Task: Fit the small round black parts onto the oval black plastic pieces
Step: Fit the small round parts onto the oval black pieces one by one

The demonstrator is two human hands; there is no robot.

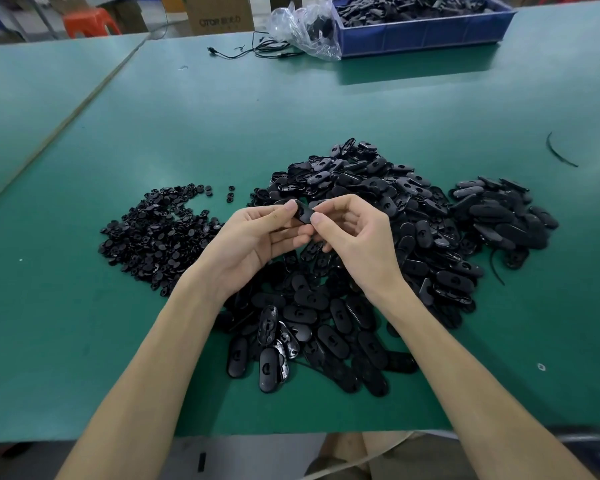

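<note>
1. Pinching one oval black plastic piece (303,214) between them, both hands are raised just above the green bench (222,133). The left hand (253,237) grips the piece's left end, thumb on top and fingers curled beneath. The right hand (357,233) nips its right end between thumb and forefinger, the other fingers loosely bent.
2. The held piece sits above the middle of the bench, over the large heap of oval black plastic pieces (361,271). It may already carry a round part, but the fingertips cover too much of it to tell.
3. The small round black parts (156,233) lie in a loose pile on the bench just left of the left hand. A few strays sit apart at the pile's far right edge.
4. The large heap spreads under and around both hands and forearms, reaching toward the near edge of the bench.
5. A smaller heap of oval pieces (499,213) lies just beside the large one, on its right.
6. At the far edge stands a blue plastic crate (423,32) filled with dark parts. A crumpled clear plastic bag (305,29) touches its left side, and a thin black cable (253,50) trails left of the bag.
7. A thin black strip (560,154) lies alone at the right of the bench.
8. Beyond the bench are a brown cardboard box (219,12) and a red plastic stool (90,22).
</note>
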